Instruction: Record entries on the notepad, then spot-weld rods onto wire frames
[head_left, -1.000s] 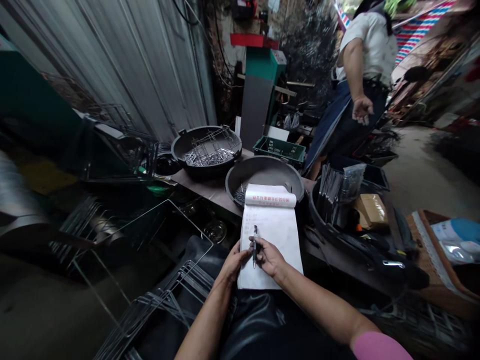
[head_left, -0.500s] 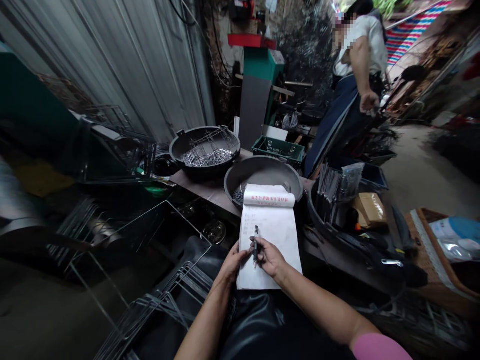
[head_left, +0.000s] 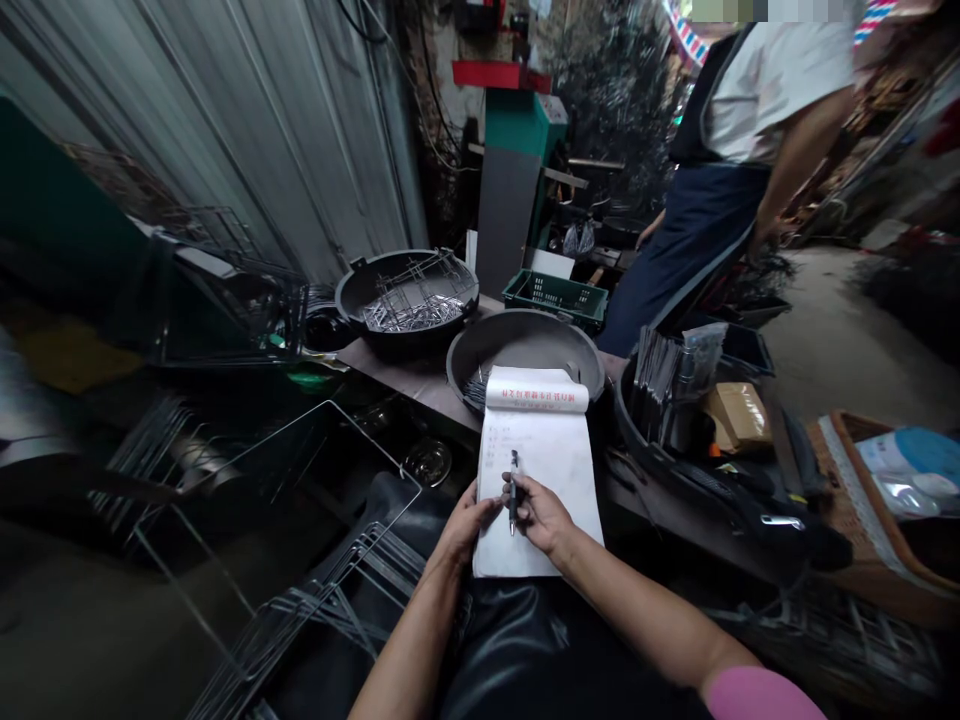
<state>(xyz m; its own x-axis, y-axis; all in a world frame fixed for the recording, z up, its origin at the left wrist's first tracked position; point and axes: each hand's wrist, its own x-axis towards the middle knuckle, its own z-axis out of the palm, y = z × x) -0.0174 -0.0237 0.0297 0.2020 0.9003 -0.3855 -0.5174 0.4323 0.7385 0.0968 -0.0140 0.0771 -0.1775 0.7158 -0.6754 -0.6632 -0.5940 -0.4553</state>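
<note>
A white paper notepad [head_left: 541, 545] rests upright toward me on my lap, its top sheets rolled over to show red printed characters and a few faint handwritten lines on the page. My left hand [head_left: 471, 520] grips the pad's left edge, thumb over the paper and fingers hidden behind. In my right hand [head_left: 538, 512] a black-and-clear pen [head_left: 513, 508] is pinched between the fingers, its tip pointing down toward me above the lower page. Behind the pad stands a round dark pan [head_left: 529, 335] with thin metal pieces in it.
Another pan [head_left: 352, 300] holds metal pieces and a wire rack. Wire frames [head_left: 315, 600] lie at my left. On the right are a black tub [head_left: 626, 430] with rods and a brown package [head_left: 739, 415], and a wicker basket [head_left: 855, 530]. A person [head_left: 697, 210] stands behind a green crate [head_left: 555, 290].
The person at the back right has turned and come closer, with the arm lowered. My hands, the pen and the notepad have stayed nearly still.
</note>
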